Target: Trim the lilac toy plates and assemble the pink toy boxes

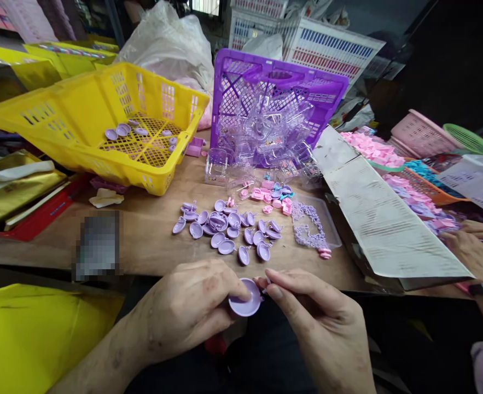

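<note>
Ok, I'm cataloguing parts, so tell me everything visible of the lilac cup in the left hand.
The lilac cup is rounded and shallow, smooth and plastic-looking, with a thin rim and a small nub on its right. Its hollow faces the camera. The left hand holds it just in front of the table, one finger inside. The right hand is by the nub; contact is unclear.

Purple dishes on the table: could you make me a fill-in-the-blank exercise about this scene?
1. A finger of the ____ hand rests inside the held purple dish.
2. The large basket holding purple pieces is ____.
3. The clear tray lies to the ____ of the loose purple dishes.

Missing words: left; yellow; right.
</note>
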The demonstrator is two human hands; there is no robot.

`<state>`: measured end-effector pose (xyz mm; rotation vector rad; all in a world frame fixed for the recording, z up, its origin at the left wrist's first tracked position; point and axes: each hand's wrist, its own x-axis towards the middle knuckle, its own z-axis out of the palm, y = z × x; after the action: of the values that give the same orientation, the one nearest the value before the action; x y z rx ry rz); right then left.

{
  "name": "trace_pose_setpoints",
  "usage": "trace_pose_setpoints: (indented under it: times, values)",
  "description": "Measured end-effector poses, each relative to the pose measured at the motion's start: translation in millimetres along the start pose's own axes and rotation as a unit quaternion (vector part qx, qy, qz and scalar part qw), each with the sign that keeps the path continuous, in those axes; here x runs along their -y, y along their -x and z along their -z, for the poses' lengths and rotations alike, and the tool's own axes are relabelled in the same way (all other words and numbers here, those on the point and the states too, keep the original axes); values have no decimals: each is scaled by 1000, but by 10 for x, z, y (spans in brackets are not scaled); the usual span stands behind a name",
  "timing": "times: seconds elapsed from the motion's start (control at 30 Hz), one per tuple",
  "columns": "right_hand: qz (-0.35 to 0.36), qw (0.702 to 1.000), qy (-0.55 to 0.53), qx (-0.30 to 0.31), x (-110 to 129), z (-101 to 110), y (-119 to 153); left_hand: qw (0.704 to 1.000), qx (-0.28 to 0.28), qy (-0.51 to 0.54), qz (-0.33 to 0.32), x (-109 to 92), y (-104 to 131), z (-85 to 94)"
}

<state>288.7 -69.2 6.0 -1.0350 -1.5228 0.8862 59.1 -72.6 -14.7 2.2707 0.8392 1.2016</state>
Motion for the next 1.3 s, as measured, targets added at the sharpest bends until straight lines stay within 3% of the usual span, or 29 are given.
trace_pose_setpoints:
  times: [0.23,0.57,0.83,1.0,1.1,1.23,1.3]
  values:
    - [-12,999,-10,29,7,-7,-17,1000,-22,7,10,-21,-49,12]
    - [-16,999,20,33,-16,21,-16,1000,-7,-6,-4,-32,-68,5]
    - [13,1000,5,28,-112,-20,24,999,-27,7,31,-6,-56,-50]
    - [-7,1000,-24,9,-205,-82,93,999,-23,35,27,37,-76,-49]
    - [-15,999,-11,37,-227,-93,144,998,-20,46,27,79,-69,-58]
    - [5,995,-7,101,-334,126,-9,999,-35,13,36,159,-110,-2]
    - [25,996,32,76,-506,406,-288,998,-40,-1,37,227,-154,69]
